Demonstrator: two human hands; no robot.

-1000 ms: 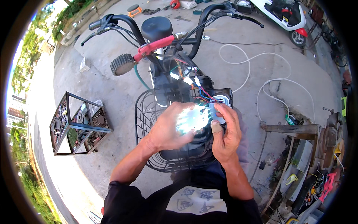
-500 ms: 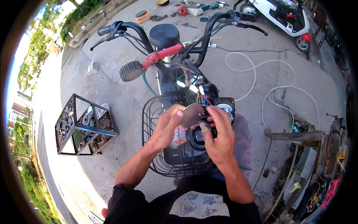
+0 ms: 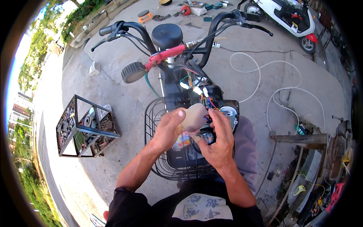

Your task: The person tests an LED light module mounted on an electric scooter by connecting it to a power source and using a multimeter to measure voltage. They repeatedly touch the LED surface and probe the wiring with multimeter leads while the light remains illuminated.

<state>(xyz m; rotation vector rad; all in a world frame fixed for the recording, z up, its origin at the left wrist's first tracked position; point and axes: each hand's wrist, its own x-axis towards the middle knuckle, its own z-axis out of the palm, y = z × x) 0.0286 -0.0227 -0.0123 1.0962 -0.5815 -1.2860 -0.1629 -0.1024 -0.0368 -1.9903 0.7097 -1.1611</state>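
A thin, translucent rounded plate (image 3: pixel 195 118) is held between my two hands over the bike's front basket (image 3: pixel 148 132). My left hand (image 3: pixel 169 130) pinches its left edge, thumb on top. My right hand (image 3: pixel 219 138) grips its right side, with fingers at the upper edge and the thumb at the lower one. Below the plate lies a round dark lamp unit (image 3: pixel 207 137), partly covered by my right hand. A round gauge (image 3: pixel 229 112) sits just right of my right fingertips. Coloured wires with white connectors (image 3: pixel 197 90) spill from the open front of the bike.
A red inflator with a round gauge (image 3: pixel 133 72) rests across the bike below the handlebars (image 3: pixel 137 30). A metal-framed bin of parts (image 3: pixel 99 130) stands at left. A white hose (image 3: pixel 261 75) loops over the ground at right, near a workbench (image 3: pixel 300 139). A white scooter (image 3: pixel 283 17) stands behind.
The plate has tilted and now looks paler and more face-on. My right thumb has shifted left along its lower edge. My left hand has barely moved.
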